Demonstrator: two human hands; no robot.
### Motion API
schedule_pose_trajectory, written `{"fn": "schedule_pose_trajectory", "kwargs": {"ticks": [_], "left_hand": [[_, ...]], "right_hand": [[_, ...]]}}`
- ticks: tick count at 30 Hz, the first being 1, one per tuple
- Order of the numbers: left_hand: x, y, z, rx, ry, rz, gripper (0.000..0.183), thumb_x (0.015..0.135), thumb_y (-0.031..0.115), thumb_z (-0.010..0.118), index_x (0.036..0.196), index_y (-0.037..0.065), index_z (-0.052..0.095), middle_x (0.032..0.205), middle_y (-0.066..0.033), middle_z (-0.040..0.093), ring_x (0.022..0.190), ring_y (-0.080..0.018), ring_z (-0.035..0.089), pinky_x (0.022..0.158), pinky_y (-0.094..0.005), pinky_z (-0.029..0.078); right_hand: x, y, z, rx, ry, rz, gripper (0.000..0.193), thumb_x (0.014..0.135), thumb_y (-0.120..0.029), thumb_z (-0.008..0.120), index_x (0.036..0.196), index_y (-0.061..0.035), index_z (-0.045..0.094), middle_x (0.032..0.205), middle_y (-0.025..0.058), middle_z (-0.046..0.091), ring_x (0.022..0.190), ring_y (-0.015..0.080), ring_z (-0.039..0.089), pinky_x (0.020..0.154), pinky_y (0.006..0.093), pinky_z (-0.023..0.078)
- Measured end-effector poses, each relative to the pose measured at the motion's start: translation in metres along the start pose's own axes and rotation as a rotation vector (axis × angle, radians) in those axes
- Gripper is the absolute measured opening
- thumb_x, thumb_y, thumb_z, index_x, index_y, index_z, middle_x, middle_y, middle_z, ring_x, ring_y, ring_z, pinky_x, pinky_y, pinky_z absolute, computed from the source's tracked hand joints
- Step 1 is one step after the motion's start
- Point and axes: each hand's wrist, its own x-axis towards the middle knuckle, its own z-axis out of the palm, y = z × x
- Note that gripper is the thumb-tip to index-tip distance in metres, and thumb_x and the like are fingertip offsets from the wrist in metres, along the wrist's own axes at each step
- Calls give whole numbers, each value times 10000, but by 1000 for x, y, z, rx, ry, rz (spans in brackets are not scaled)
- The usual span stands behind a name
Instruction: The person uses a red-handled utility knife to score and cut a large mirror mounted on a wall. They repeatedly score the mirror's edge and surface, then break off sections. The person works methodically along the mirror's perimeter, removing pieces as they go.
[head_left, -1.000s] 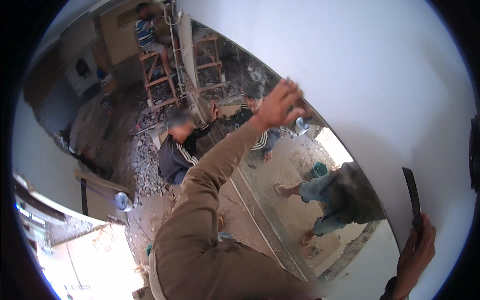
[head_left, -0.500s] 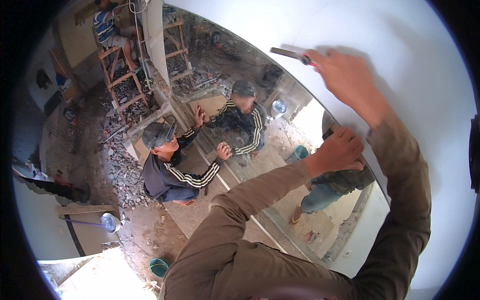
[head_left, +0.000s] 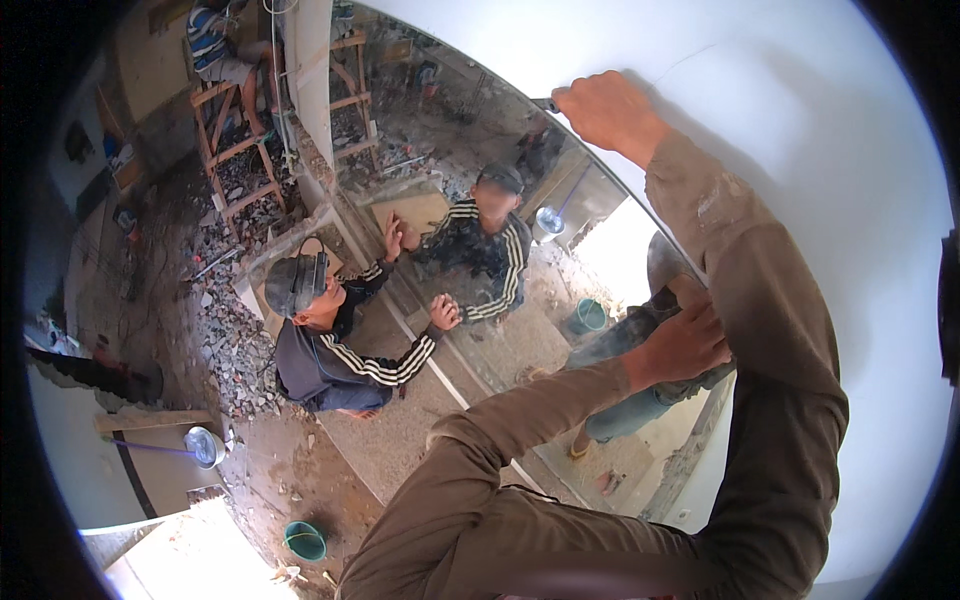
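Observation:
A large mirror (head_left: 470, 350) stands against the white wall, its curved-looking edge running past both hands. My left hand (head_left: 680, 345) is at the mirror's right edge, fingers bent and closed against it. Higher up, my right hand (head_left: 608, 112) is closed around a hand tool (head_left: 549, 104); only its dark tip shows beside the mirror's upper edge. A crouching co-worker (head_left: 330, 340) in a striped-sleeve jacket has both hands against the lower part of the mirror.
Broken rubble (head_left: 235, 350) lies behind the co-worker. A wooden trestle (head_left: 240, 160) bears another seated person. A green bucket (head_left: 304, 541) and a white bucket (head_left: 205, 447) stand on the floor at left. The white wall (head_left: 800, 200) fills the right side.
My right hand has moved left and up to the mirror's upper edge, hiding most of the tool. My left hand has shifted slightly down. The co-worker stays crouched.

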Motion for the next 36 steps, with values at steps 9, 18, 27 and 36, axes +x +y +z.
{"fn": "schedule_pose_trajectory", "kwargs": {"ticks": [9,18,27,36], "left_hand": [[-39,-12,-41,-96,-71,-61,513,817,324,744,1214,9,665,1267,-173,627,1281,-389,556,1191,-568,373],[-81,-57,-111,100,-21,-396,288,890,198,736,1123,37,682,1167,-147,642,1150,-376,606,1016,-555,472],[-12,-55,-95,155,-102,-223,321,902,107,710,1208,29,652,1283,-165,643,1267,-369,587,1110,-528,446],[15,-101,-95,260,-219,-113,340,955,155,660,1270,30,630,1300,-166,634,1305,-382,567,1167,-498,427]], "right_hand": [[-52,17,-18,-33,-121,-166,140,884,-104,624,883,-75,760,849,132,760,835,338,752,723,445,602],[-187,17,-44,2,-180,-174,115,870,-130,628,935,-83,711,774,126,711,760,341,725,681,452,574],[-291,9,-64,-22,-104,-205,187,905,-149,614,1054,-41,644,776,100,669,716,282,697,647,417,543],[-285,14,-53,-51,-68,-321,161,920,-120,599,1052,-28,606,712,79,635,656,261,683,590,395,525]]}}
